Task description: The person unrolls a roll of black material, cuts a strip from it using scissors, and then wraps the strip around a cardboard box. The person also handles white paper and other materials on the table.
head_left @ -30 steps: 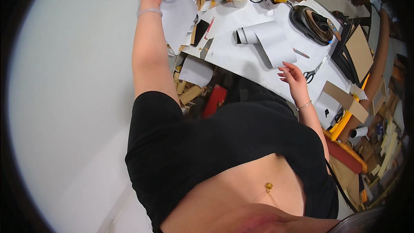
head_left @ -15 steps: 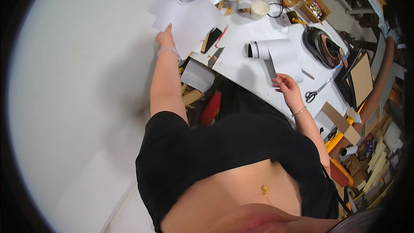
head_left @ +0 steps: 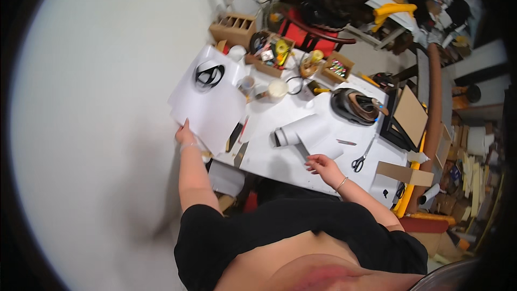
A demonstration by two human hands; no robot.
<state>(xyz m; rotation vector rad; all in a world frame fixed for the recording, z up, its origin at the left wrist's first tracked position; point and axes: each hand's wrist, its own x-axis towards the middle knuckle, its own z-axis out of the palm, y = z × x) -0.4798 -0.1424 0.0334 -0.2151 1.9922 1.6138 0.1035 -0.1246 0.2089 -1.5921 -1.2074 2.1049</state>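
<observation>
Your left hand is closed on the edge of a broad white paper sheet – sheet at its 1–2 o'clock, black-and-white coiled strip on top. Your right hand, half-curled, looks empty – partly unrolled white paper roll at 11 o'clock, black-handled metal scissors at 2–3 o'clock.
</observation>
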